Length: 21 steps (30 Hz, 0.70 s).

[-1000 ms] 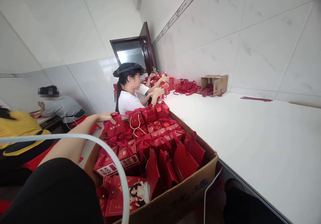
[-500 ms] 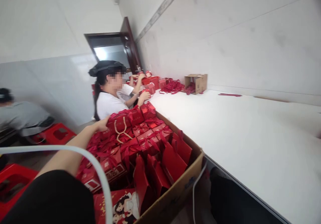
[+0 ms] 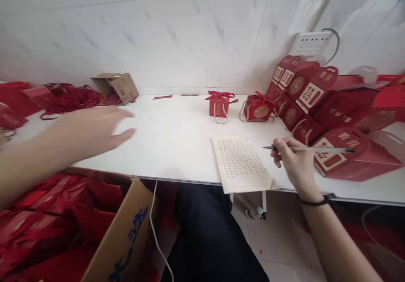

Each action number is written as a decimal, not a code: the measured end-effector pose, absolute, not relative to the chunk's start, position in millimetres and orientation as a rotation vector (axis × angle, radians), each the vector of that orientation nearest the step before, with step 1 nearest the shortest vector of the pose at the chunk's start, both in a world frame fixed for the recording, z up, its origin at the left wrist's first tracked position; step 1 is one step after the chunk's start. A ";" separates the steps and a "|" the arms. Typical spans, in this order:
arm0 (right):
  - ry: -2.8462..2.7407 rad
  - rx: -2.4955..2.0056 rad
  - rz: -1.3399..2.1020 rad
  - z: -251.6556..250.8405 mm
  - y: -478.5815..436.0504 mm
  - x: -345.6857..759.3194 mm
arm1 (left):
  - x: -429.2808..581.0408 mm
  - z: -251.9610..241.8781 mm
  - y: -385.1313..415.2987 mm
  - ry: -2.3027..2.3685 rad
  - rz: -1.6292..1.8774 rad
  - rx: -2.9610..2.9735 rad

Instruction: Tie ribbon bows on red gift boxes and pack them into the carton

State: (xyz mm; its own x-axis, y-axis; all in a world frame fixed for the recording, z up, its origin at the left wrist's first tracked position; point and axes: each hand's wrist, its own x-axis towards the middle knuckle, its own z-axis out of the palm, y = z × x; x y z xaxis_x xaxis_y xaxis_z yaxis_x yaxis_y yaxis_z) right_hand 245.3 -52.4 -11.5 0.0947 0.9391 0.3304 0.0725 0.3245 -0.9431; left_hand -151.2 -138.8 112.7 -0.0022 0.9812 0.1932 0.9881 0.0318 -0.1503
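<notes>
My left hand (image 3: 95, 126), slightly smeared by motion, hovers over the left part of the white table with thumb and fingers apart and nothing between them. Below it stands a cardboard box (image 3: 126, 227) filled with red gift boxes (image 3: 47, 227). In my right hand (image 3: 295, 159) is a pen (image 3: 329, 149), its nib pointing left, held above the table. Just left of that nib lies a notepad (image 3: 242, 164) with rows of handwriting, its lower edge overhanging the table edge. Behind the pad, a small red gift box (image 3: 219, 106) and another gift box (image 3: 257, 108) carry ribbon bows and cord handles.
Stacked red boxes (image 3: 303, 96) fill the table's right side, below a power strip (image 3: 310, 42). Red ribbons (image 3: 77, 98) and a small open carton (image 3: 122, 88) lie at the back left. A white cable (image 3: 153, 218) hangs beside the large box.
The view has swung right, from the co-workers to the table ahead. My left hand has come off the gift boxes in the carton. My right hand with the pen has come into view.
</notes>
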 end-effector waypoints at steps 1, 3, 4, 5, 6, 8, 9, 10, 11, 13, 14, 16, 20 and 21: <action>-1.317 -1.047 0.865 -16.3 -61.7 244.4 | -123.7 107.3 -118.4 -1.995 0.023 -2.065; -1.306 -1.062 0.885 -23.2 -78.4 241.4 | -64.2 87.4 -75.8 -1.865 0.100 -2.252; -1.296 -1.065 0.907 -25.2 -85.7 238.8 | -34.9 73.9 -55.7 -1.803 0.057 -2.369; -1.291 -1.061 0.935 -26.5 -92.2 235.3 | -7.6 59.1 -37.5 -1.761 -0.013 -2.463; -1.292 -1.051 0.969 -27.3 -97.9 230.9 | 16.6 43.8 -21.8 -1.747 -0.094 -2.536; -1.296 -1.038 1.040 -28.1 -106.1 220.4 | 53.5 14.7 0.9 -1.769 -0.336 -2.643; -1.293 -1.039 1.072 -28.3 -108.2 214.9 | 65.7 2.0 8.4 -1.789 -0.454 -2.685; -1.284 -1.044 1.097 -28.4 -108.7 209.6 | 73.9 -9.0 13.8 -1.797 -0.550 -2.717; -1.269 -1.052 1.112 -28.3 -107.9 204.8 | 78.4 -18.1 17.9 -1.795 -0.620 -2.740; -1.233 -1.072 1.115 -28.4 -102.6 196.8 | 78.7 -31.0 23.8 -1.755 -0.677 -2.767; -1.221 -1.088 1.103 -28.9 -98.9 193.6 | 75.7 -35.1 26.4 -1.724 -0.683 -2.773; -1.231 -1.134 1.052 -31.4 -91.2 188.4 | 66.8 -39.8 31.5 -1.677 -0.695 -2.782; -1.447 -1.282 0.871 -42.1 -83.3 183.1 | 53.1 -42.6 39.5 -1.740 -0.751 -2.796; -1.502 -1.315 0.816 -44.4 -83.3 182.9 | 52.3 -42.9 40.5 -1.763 -0.756 -2.790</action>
State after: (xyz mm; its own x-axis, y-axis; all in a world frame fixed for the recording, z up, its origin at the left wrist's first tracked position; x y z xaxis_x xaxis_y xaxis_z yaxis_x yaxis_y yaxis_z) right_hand 182.9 -83.3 -44.4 0.0248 0.9747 0.2223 0.3441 0.2005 -0.9173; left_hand 52.3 40.5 -42.9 0.3678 0.8993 0.2366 0.7913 -0.4363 0.4283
